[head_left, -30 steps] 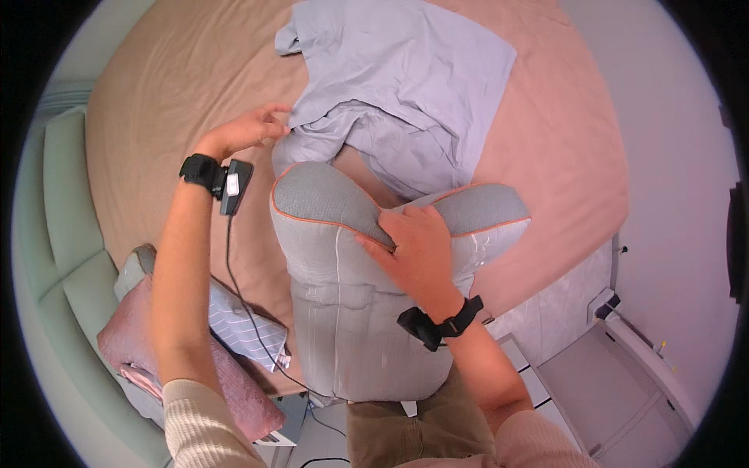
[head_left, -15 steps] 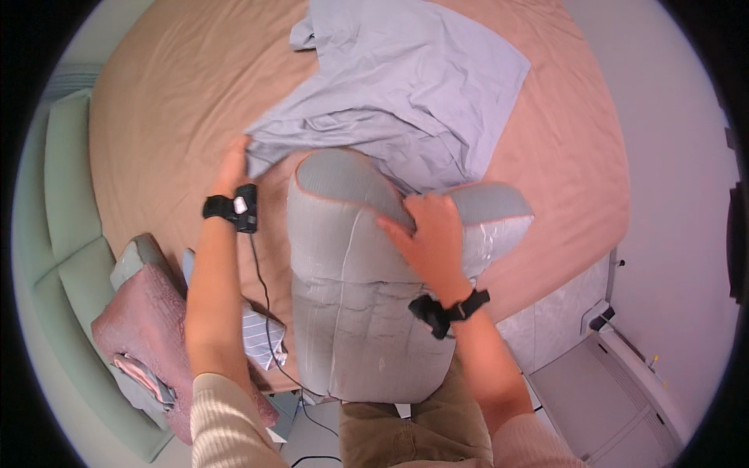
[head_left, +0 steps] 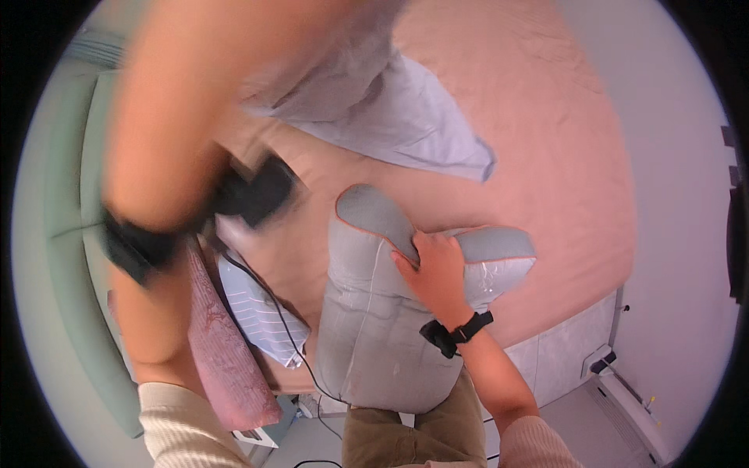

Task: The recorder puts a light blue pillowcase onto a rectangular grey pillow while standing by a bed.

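Your right hand (head_left: 437, 264) is gripping the grey cushion (head_left: 363, 320) beneath it, fingers curled, while your blurred left hand (head_left: 207, 97) is hovering near the pale cloth (head_left: 421, 125) ahead, its opening and hold indeterminable, so you should be bracing the cushion firmly.

Left hand (head_left: 207, 90), 11 o'clock: blurred, cut off by top edge, grip unclear. Grey-lilac cloth (head_left: 402, 117), 12 o'clock: partly hidden.

A bedroom in a home

A peach-sheeted bed (head_left: 554, 171) filled much of the view; a padded green headboard (head_left: 66, 187) lined its left edge, and a pink cushion (head_left: 222, 351) and striped blue fabric (head_left: 253, 318) lay by its near left corner.
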`<state>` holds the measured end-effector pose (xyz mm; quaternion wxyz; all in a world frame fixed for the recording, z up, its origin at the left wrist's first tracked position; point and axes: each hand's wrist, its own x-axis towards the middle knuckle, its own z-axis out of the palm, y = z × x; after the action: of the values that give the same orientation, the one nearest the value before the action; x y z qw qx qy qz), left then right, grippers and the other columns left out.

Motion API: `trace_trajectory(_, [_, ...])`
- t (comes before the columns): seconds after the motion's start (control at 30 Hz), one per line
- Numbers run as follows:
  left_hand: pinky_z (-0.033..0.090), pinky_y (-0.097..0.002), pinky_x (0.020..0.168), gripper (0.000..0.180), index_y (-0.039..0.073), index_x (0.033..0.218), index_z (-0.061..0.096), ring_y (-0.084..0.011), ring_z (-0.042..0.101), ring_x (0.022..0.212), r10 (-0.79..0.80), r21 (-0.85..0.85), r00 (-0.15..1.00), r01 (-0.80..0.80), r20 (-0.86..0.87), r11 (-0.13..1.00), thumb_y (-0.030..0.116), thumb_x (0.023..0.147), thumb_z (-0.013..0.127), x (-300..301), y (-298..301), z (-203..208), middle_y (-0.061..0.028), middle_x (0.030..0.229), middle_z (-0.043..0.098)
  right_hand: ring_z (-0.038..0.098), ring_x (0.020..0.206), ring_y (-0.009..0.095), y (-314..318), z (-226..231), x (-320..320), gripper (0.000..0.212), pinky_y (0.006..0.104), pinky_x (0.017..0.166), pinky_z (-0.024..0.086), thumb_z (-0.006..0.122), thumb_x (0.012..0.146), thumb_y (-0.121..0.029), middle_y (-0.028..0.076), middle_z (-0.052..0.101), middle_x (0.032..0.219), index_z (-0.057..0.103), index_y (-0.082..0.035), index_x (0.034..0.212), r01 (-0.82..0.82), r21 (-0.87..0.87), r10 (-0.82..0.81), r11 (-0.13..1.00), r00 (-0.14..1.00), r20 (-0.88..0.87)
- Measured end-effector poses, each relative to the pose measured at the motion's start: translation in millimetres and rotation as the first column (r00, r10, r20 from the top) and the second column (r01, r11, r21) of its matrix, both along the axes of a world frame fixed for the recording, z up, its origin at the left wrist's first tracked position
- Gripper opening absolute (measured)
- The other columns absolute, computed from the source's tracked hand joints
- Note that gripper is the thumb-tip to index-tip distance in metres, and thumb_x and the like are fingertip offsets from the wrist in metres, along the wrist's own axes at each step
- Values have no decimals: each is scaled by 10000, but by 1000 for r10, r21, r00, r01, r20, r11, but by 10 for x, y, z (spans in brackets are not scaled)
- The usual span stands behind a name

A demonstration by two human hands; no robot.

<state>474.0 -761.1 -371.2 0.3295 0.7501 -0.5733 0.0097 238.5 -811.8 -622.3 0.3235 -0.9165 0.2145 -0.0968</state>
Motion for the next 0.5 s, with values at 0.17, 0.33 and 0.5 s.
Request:
trace_trajectory(0.17, [515, -391, 744, 253, 4, 1043, 549, -332, 570, 942, -207, 393, 940, 304, -271, 868, 74, 802, 579, -1504, -193, -1129, -190, 1109, 544, 582, 895, 357, -419, -116, -351, 418, 453, 767, 462, 698, 798, -191, 172, 594, 1039, 529, -5, 1132, -101, -231, 69, 968, 987, -144])
trace_trajectory(0.33, [514, -385, 674, 144, 20, 921, 518, -324, 560, 933, -133, 309, 892, 285, -431, 907, 94, 830, 601, -2214, 243, -1859, -159, 1035, 508, 567, 1088, 349, -561, 109, -742, 627, 403, 890, 483, 623, 742, 75, 165, 450, 1344, 438, -11, 1335, 127, 592, -284, 796, 942, 180])
trace_trajectory(0.5, [505, -426, 771, 259, 45, 1007, 546, -334, 553, 1015, -286, 172, 634, 561, -719, 810, 112, 788, 667, -2181, 456, -2136, -162, 1131, 516, 576, 963, 358, -707, 18, -1126, 474, 400, 802, 497, 599, 606, 103, 139, 562, 1138, 577, 3, 1069, -270, 267, 291, 925, 956, -42])
